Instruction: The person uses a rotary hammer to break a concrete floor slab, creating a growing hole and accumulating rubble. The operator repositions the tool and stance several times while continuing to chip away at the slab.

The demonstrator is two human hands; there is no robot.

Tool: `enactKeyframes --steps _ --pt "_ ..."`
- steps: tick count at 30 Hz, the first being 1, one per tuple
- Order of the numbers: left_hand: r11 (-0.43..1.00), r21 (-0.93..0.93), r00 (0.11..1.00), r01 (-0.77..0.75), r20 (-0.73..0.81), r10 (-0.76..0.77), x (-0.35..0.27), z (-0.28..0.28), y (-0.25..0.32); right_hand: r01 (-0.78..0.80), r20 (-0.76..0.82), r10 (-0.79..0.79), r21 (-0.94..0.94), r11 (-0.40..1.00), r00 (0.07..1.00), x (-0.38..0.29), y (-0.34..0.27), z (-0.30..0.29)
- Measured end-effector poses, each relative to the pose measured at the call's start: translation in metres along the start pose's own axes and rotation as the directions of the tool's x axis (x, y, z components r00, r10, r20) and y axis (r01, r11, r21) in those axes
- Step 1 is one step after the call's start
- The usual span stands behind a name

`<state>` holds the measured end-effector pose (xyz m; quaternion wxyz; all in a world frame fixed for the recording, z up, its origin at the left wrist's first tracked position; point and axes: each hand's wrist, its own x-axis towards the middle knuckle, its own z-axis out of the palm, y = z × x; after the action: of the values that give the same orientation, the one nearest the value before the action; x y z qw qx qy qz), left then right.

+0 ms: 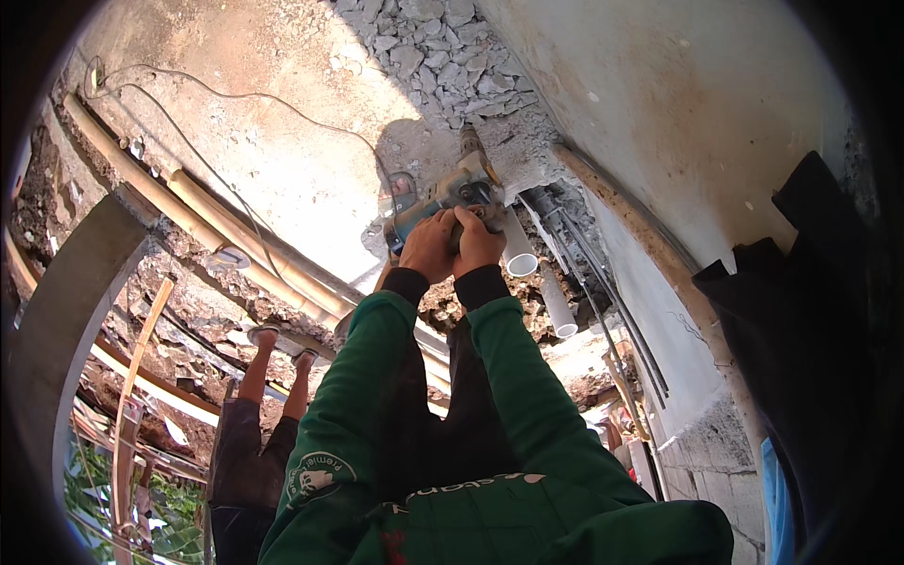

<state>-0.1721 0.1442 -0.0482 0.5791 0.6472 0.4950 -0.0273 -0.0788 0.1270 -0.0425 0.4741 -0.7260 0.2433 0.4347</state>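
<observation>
My left hand (428, 245) and my right hand (479, 240) are side by side on the rear of a dusty teal rotary hammer (445, 194), fingers wrapped around its grip. The tool's chuck end (469, 138) points away from me, down at broken concrete rubble (452, 63). Its bit is mostly hidden or lost against the rubble. A thin power cord (311, 121) runs from the tool across the concrete slab (282, 162). Just left of the tool, toes in footwear (400, 186) show on the slab.
White plastic pipe (521, 244) and a grey pipe (556, 300) jut from the broken slab edge beside steel bars (614, 296). Bamboo poles (205, 229) lie left. Another person's legs (258, 374) stand lower left. A plastered wall (678, 106) and dark cloth (791, 339) bound the right.
</observation>
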Motion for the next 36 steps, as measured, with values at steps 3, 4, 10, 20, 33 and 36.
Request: enactKeyframes --steps 3,4,10,20,33,36 --pt "0.995 0.084 0.998 -0.051 -0.037 0.055 0.009 0.027 0.014 -0.025 0.038 0.022 0.059 0.998 0.999 0.021 -0.017 -0.022" --pt "0.997 0.067 0.998 -0.043 -0.052 0.046 0.008 0.028 0.019 -0.029 0.044 0.027 0.031 0.999 0.999 0.015 -0.027 -0.021" --pt "0.997 -0.056 0.998 -0.049 -0.047 0.046 -0.083 0.003 0.057 0.148 0.004 -0.149 -0.146 0.978 0.989 -0.100 -0.036 -0.036" --pt "0.992 -0.008 0.987 -0.128 -0.103 0.126 -0.100 0.028 0.060 0.089 0.074 -0.082 -0.095 0.991 0.994 -0.101 -0.037 -0.075" --pt "0.998 0.044 0.994 -0.043 -0.094 0.047 -0.095 0.058 0.078 0.133 -0.037 -0.140 -0.161 0.978 0.989 -0.070 -0.041 -0.089" --pt "0.994 0.086 0.996 -0.072 -0.055 0.077 -0.093 0.064 0.078 0.158 -0.130 -0.192 -0.232 0.960 0.973 -0.070 -0.048 -0.087"
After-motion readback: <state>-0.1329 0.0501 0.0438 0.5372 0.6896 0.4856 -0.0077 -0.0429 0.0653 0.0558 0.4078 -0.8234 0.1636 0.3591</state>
